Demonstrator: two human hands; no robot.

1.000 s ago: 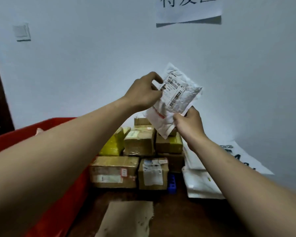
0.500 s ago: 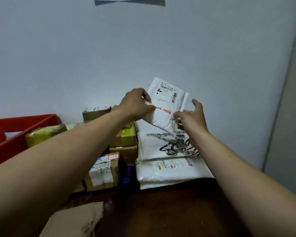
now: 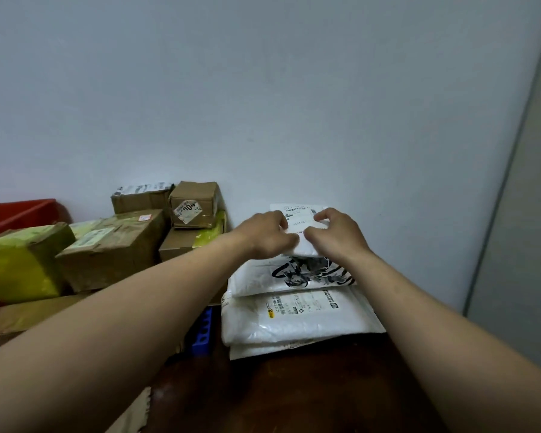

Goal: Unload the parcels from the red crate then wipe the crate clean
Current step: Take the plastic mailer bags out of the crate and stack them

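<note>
At the far edge of the counter [image 3: 294,398], against the grey wall [image 3: 294,104], a white parcel [image 3: 301,234] is gripped by curled fingers of the left hand [image 3: 263,237] and right hand [image 3: 339,237] above stacked mailers [image 3: 294,320]; the crate [image 3: 22,209] is seen at the left edge.

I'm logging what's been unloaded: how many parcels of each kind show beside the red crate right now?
White soft mailers: 4, the small mailer held by left hand and right hand
Brown cardboard boxes: 5
Yellow-wrapped parcel: 1
Total: 10 showing; the arms may hide more.
</note>
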